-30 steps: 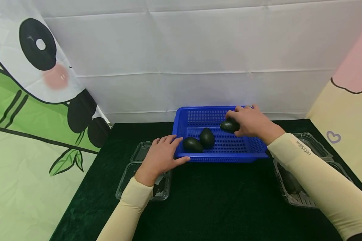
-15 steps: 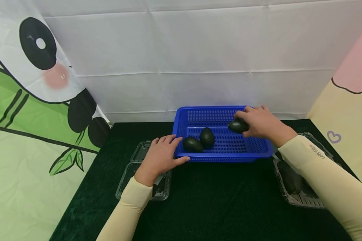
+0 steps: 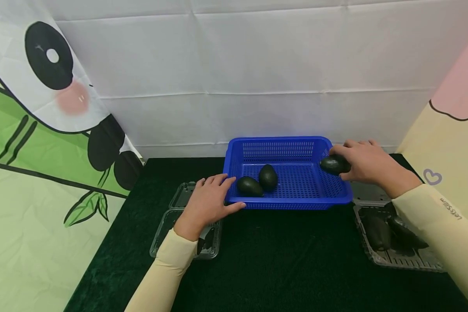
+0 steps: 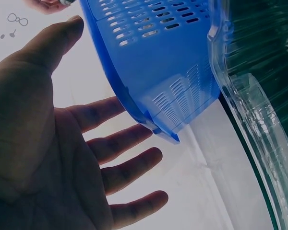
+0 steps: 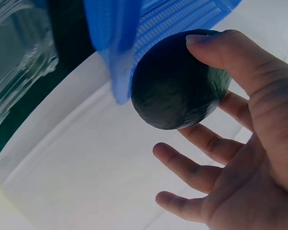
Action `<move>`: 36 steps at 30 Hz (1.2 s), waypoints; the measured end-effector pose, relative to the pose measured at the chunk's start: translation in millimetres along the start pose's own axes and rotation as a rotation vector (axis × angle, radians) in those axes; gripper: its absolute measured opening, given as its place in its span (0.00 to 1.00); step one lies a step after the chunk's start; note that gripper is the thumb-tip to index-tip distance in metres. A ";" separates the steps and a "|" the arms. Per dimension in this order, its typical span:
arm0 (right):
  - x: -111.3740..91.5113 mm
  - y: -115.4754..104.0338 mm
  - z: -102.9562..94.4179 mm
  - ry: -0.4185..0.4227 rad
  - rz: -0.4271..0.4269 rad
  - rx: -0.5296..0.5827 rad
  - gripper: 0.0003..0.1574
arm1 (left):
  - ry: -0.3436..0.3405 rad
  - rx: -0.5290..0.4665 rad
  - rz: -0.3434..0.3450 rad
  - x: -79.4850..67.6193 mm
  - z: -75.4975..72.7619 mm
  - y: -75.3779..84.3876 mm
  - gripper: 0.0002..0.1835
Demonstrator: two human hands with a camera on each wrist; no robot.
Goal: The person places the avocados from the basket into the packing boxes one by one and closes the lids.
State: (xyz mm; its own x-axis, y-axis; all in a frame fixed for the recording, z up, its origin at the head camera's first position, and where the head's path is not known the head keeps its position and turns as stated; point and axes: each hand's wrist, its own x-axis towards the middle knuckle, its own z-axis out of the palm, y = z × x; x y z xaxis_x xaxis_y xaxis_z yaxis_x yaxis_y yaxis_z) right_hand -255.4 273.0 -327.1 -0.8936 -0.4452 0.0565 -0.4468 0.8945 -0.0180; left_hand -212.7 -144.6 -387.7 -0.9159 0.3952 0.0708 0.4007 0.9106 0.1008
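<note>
My right hand [image 3: 368,167] pinches a dark green avocado [image 3: 334,165] between thumb and fingers, over the right rim of the blue plastic basket [image 3: 288,201]. In the right wrist view the thumb presses one side of the held avocado [image 5: 175,86], and two lower fingers stay off it. Two more avocados, one lying sideways [image 3: 249,186] and one pointing up [image 3: 268,178], sit together in the basket's left part. My left hand [image 3: 206,201] has its fingers spread at the basket's left rim. In the left wrist view its fingertips reach that blue rim [image 4: 129,103].
A clear clamshell box [image 3: 386,261] at the right holds dark avocados [image 3: 377,233], partly hidden by my right sleeve [image 3: 433,212]. Another clear clamshell [image 3: 154,242] with dark contents lies under my left forearm. Dark green cloth [image 3: 288,260] covers the table; a white sheet [image 3: 265,78] hangs behind.
My right hand has carried the avocado rightward, from above the basket's inside to its right rim. More of the right clamshell shows now. My left hand has stayed put.
</note>
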 end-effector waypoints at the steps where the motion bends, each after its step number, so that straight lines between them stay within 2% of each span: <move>1: -3.1 2.7 -0.3 -0.001 0.004 -0.003 0.41 | 0.000 -0.001 0.001 0.0 -0.1 0.0 0.47; 9: -26.6 28.9 3.4 0.011 0.050 -0.026 0.43 | 0.008 0.004 0.004 0.0 0.5 -1.1 0.47; 22: -56.6 70.3 7.2 -0.021 0.119 -0.019 0.43 | 0.004 -0.001 -0.007 -2.1 -0.4 -2.7 0.46; 28: -66.0 82.3 10.7 -0.042 0.169 -0.059 0.44 | -0.004 0.004 -0.006 -3.1 -0.9 -2.7 0.46; 36: -82.1 93.7 16.5 -0.045 0.216 -0.058 0.45 | 0.004 0.012 -0.009 -4.1 -1.5 -2.1 0.47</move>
State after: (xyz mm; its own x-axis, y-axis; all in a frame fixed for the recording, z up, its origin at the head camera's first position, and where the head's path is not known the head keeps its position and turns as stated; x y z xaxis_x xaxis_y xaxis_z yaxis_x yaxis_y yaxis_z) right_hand -224.6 392.8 -349.9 -0.9699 -0.2431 0.0132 -0.2426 0.9696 0.0323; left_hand -209.7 -148.3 -386.6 -0.9192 0.3866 0.0743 0.3923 0.9155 0.0896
